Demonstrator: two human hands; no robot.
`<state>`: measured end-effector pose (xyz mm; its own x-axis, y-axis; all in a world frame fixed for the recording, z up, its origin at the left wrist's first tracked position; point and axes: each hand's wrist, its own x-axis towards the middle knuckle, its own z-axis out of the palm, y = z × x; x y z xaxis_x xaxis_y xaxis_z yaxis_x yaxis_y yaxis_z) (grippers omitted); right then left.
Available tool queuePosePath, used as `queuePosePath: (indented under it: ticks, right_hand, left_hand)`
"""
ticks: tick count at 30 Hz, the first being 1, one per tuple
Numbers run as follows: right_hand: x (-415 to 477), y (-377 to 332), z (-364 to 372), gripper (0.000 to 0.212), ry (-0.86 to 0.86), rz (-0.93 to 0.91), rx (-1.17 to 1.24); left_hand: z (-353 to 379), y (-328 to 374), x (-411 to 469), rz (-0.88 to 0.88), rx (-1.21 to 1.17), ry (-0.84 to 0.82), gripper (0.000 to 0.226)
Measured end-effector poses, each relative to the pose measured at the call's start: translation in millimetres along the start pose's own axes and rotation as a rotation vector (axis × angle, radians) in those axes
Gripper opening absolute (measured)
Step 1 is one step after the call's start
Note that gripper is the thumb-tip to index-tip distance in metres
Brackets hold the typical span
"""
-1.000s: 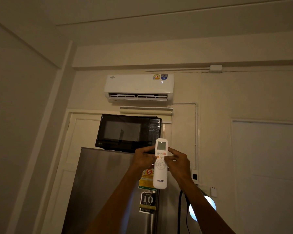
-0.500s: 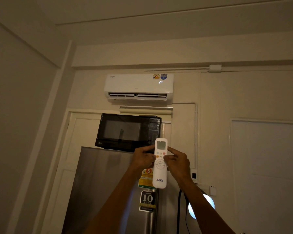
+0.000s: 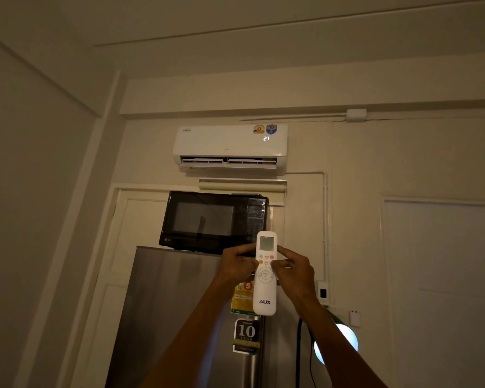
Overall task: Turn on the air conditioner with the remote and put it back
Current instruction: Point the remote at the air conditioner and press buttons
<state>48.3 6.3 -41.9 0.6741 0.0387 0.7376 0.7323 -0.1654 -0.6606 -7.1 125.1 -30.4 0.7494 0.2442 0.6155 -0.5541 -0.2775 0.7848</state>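
A white AUX remote (image 3: 265, 287) stands upright in front of me, its small screen facing me. My left hand (image 3: 237, 266) grips its left edge and my right hand (image 3: 293, 271) grips its right edge, thumb on the buttons. High on the wall hangs the white air conditioner (image 3: 224, 142). Its display reads 27 and its lower flap is slightly open.
A black microwave (image 3: 210, 222) sits on top of a steel fridge (image 3: 165, 309) directly under the unit. A round lit lamp (image 3: 345, 343) and a black cable hang to the right of the fridge. White panelled doors flank both sides.
The number 27 has lit up fully on the air conditioner's display, and the flap has opened a little. Both hands and the remote have hardly moved.
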Motion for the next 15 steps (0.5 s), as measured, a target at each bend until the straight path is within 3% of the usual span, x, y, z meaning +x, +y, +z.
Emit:
queuePosePath:
  ticks: [15]
  right_hand:
    - [-1, 1, 12, 0.044, -0.011, -0.003, 0.022]
  left_hand:
    - [-11, -2, 2, -0.015, 0.017, -0.004, 0.047]
